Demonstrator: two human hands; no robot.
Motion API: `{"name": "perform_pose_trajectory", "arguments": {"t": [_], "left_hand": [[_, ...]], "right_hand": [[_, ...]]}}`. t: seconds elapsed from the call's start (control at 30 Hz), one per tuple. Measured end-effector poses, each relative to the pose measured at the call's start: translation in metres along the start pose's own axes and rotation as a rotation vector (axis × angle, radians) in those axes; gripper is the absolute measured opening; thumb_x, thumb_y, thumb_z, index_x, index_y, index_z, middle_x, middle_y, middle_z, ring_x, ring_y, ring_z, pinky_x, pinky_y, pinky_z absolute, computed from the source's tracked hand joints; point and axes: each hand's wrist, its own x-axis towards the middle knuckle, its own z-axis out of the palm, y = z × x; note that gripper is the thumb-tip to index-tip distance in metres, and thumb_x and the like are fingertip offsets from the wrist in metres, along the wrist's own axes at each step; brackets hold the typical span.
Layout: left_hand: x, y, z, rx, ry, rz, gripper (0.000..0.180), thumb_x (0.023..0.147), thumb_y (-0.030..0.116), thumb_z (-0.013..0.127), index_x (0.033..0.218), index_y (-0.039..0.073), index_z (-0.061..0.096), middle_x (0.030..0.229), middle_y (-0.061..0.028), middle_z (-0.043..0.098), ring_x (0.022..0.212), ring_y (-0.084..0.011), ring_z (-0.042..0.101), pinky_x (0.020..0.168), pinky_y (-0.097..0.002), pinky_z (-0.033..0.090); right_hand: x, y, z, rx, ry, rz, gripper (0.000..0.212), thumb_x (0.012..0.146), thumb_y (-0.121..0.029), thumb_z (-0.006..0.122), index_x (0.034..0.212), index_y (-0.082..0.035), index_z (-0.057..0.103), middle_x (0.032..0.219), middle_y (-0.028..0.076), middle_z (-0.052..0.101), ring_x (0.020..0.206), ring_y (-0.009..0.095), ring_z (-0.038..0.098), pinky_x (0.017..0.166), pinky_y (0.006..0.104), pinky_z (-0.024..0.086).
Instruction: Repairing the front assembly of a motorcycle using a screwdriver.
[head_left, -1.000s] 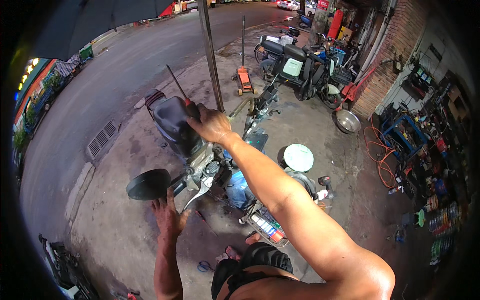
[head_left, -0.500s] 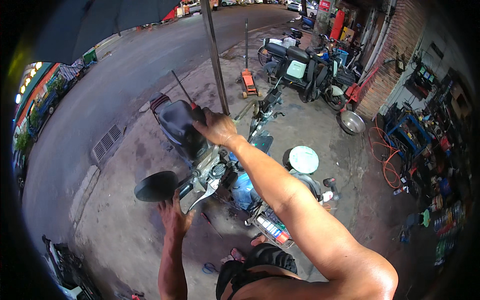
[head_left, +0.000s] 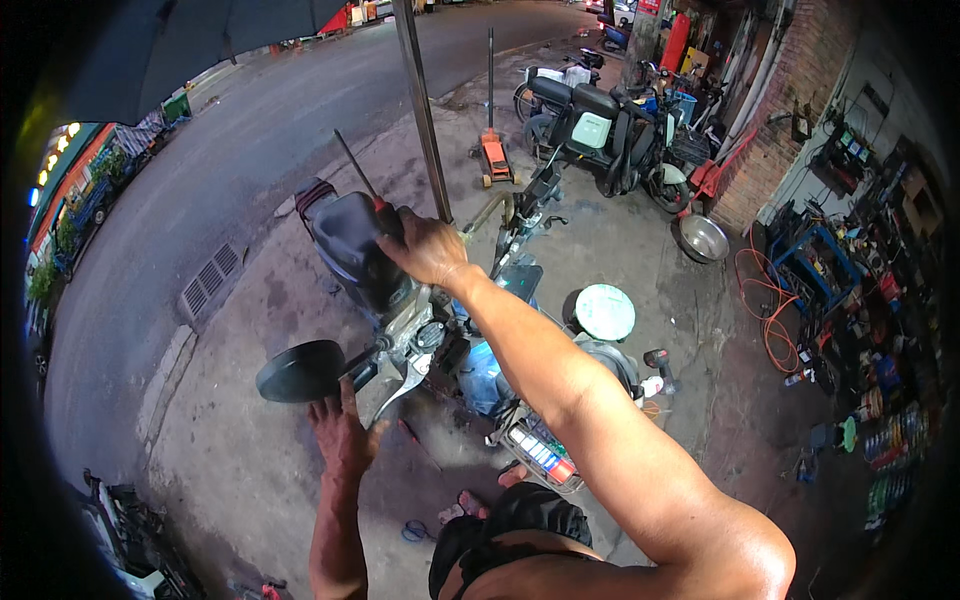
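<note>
My right hand (head_left: 425,247) is closed round the handle of a screwdriver (head_left: 357,168), whose long dark shaft points up and to the left. It is above the handlebar, and most of the handle is hidden in my fingers. Behind it is a dark scooter seat (head_left: 352,235). My left hand (head_left: 340,430) has its fingers apart, just below a round dark mirror (head_left: 300,371), with fingertips at the mirror's lower edge and the handlebar grip. Beside the thumb is a silver brake lever (head_left: 405,382). A blue plastic-covered part (head_left: 483,378) lies below my right forearm.
A metal pole (head_left: 422,110) stands beyond my right hand. Farther off are an orange floor jack (head_left: 495,157), parked scooters (head_left: 595,125) and a metal basin (head_left: 703,239). A round pale-topped stool (head_left: 604,312) and a cordless drill (head_left: 660,370) are at right, with an orange hose (head_left: 768,310) beyond.
The view has shifted slightly. The mirror and my left hand appear a little farther left. My right hand keeps its grip on the screwdriver in much the same place.
</note>
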Motion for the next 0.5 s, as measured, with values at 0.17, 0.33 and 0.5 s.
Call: {"name": "perform_pose_trajectory", "arguments": {"t": [0.17, 0.33, 0.5], "left_hand": [[0.000, 0.021, -0.006, 0.067, -0.017, -0.058, 0.095, 0.063, 0.028, 0.084, 0.140, -0.002, 0.038, 0.141, -0.0279, 0.039, 0.129, -0.0451, 0.037, 0.107, -0.0555, 0.026], [0.000, 0.003, 0.009, 0.042, 0.023, -0.056, 0.097, 0.062, 0.027, 0.085, 0.141, -0.001, 0.037, 0.140, -0.0278, 0.039, 0.128, -0.0452, 0.037, 0.106, -0.0558, 0.026], [0.002, 0.012, 0.001, 0.028, 0.009, -0.075, 0.095, 0.062, 0.024, 0.085, 0.140, -0.001, 0.037, 0.140, -0.0276, 0.040, 0.127, -0.0452, 0.038, 0.106, -0.0559, 0.027]], "right_hand": [[0.001, 0.004, -0.001, -0.008, 0.016, 0.014, 0.068, 0.088, -0.058, 0.051, 0.125, -0.001, 0.051, 0.096, 0.026, 0.067, 0.091, 0.043, 0.065, 0.081, 0.0498, 0.051], [0.000, -0.001, -0.003, 0.010, -0.002, 0.006, 0.068, 0.088, -0.059, 0.051, 0.126, -0.001, 0.050, 0.096, 0.026, 0.067, 0.092, 0.043, 0.064, 0.082, 0.0496, 0.050], [0.000, -0.002, -0.005, -0.007, -0.026, 0.019, 0.068, 0.088, -0.059, 0.051, 0.125, -0.001, 0.051, 0.094, 0.025, 0.067, 0.091, 0.043, 0.065, 0.081, 0.0499, 0.050]]}}
